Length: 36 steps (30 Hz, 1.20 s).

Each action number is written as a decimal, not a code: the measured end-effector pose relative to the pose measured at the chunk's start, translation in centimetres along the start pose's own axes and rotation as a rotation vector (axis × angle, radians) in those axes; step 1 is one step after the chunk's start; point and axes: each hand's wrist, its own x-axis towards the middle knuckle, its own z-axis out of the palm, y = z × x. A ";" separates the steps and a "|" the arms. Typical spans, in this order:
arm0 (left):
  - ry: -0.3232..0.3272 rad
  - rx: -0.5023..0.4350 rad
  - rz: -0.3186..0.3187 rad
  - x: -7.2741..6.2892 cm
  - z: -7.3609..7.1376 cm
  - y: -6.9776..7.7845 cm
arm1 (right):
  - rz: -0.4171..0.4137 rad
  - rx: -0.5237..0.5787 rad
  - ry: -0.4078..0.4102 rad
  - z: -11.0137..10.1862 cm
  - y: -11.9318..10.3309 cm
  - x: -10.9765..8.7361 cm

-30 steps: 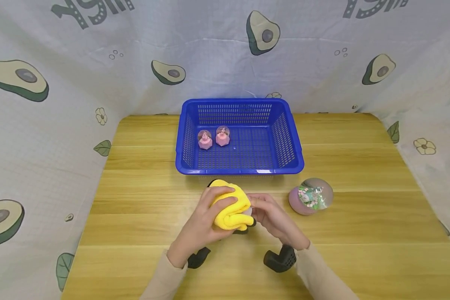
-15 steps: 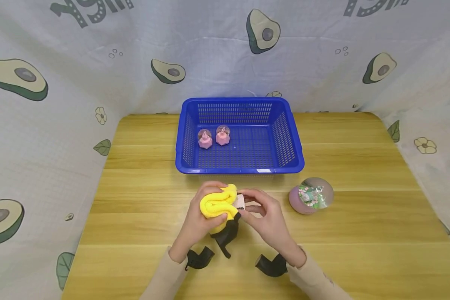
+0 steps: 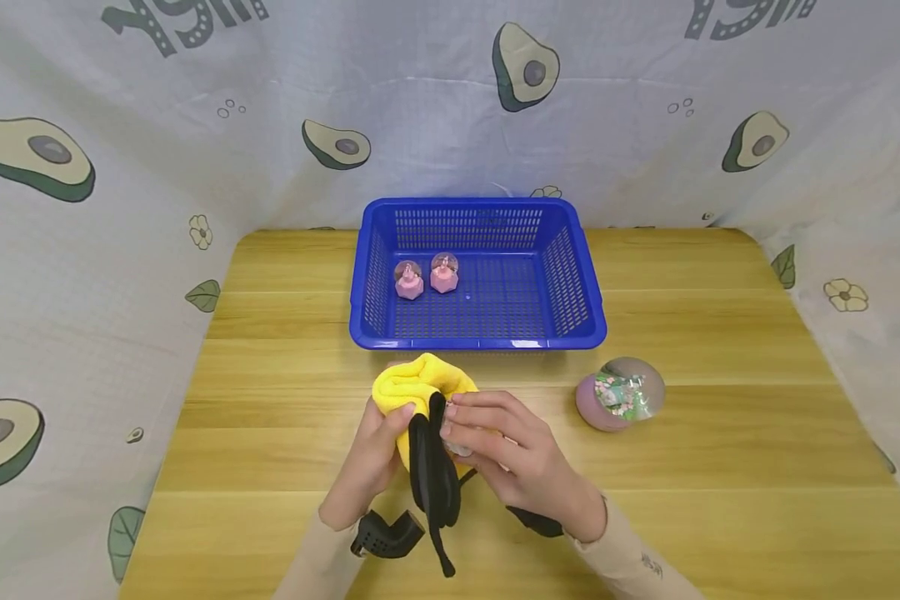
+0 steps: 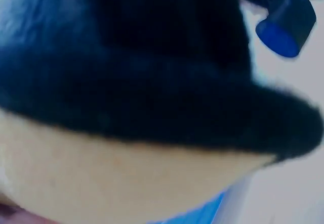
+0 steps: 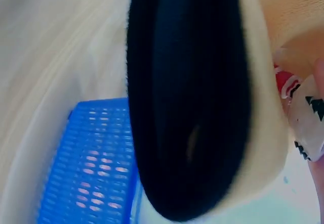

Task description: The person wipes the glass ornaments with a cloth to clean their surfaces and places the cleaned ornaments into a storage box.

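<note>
My left hand (image 3: 363, 467) grips a folded yellow towel (image 3: 412, 385), its thumb on top. The towel's black edging (image 3: 435, 479) hangs down in front. My right hand (image 3: 532, 462) holds a small snow globe (image 3: 459, 448) against the cloth, mostly covered by fingers. In the right wrist view the snow globe's white base (image 5: 308, 118) shows dark tree shapes, with a red patch beside it. Black edging (image 4: 131, 97) and pale-looking cloth fill most of the left wrist view, hiding the left fingers there.
A blue basket (image 3: 480, 342) stands at the back of the wooden table (image 3: 270, 467), holding two small pink snow globes (image 3: 409, 285). Right of the hands lies a larger snow globe (image 3: 596, 404) with a purple base. Black wrist mounts (image 3: 386, 537) sit below the hands.
The towel has been turned and shifted slightly left, so its black edging now hangs in front. The right hand has turned palm down over the snow globe; the basket stays put.
</note>
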 end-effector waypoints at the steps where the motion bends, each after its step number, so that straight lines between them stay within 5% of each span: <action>1: -0.009 0.033 0.010 0.0 0.0 0.1 | 0.027 0.022 0.015 0.0 0.1 -0.1; 4: -0.031 0.197 0.076 0.1 0.1 0.4 | 0.189 0.102 0.068 0.0 0.2 -0.6; 7: -0.056 0.379 0.176 0.3 0.4 0.7 | 0.462 0.263 0.110 -0.1 0.1 -1.4; 13: -0.179 0.819 0.417 0.4 0.9 1.0 | 1.084 0.817 0.126 -0.7 0.8 -2.5; 16: -0.262 1.026 0.545 0.5 1.0 1.1 | 1.239 1.054 0.044 -1.0 1.6 -2.8; 18: -0.290 1.093 0.594 0.5 0.9 1.0 | 1.265 1.147 -0.020 -1.2 2.0 -3.0; 21: -0.266 1.111 0.585 0.6 0.9 0.9 | 1.291 1.155 -0.059 -1.3 2.2 -3.0; 30: -0.116 0.902 0.399 1.0 0.6 0.1 | 1.365 0.695 0.012 -0.8 0.6 -1.8; 36: -0.075 0.736 0.326 1.2 0.4 -0.2 | 1.171 0.425 0.077 -0.3 -0.3 -1.6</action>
